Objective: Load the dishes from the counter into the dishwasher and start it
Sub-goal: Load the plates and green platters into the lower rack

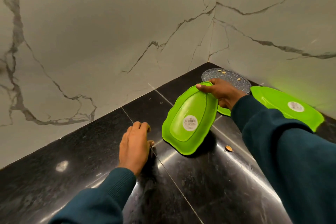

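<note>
My right hand (219, 91) grips the far rim of a green plastic plate (189, 120), which is tilted with its underside and a white barcode sticker facing me and its near edge close to the black counter (91, 151). A second green plate (283, 103) lies upside down on the counter to the right, partly behind my sleeve. Behind my hand a grey speckled plate (229, 77) holds a few nut shells. My left hand (134, 145) hovers over the counter left of the held plate, its fingers loosely curled and holding nothing. No dishwasher shows in view.
Marble-patterned walls (109, 32) meet in a corner behind the plates. One nut shell (228, 148) lies on the counter just right of the held plate.
</note>
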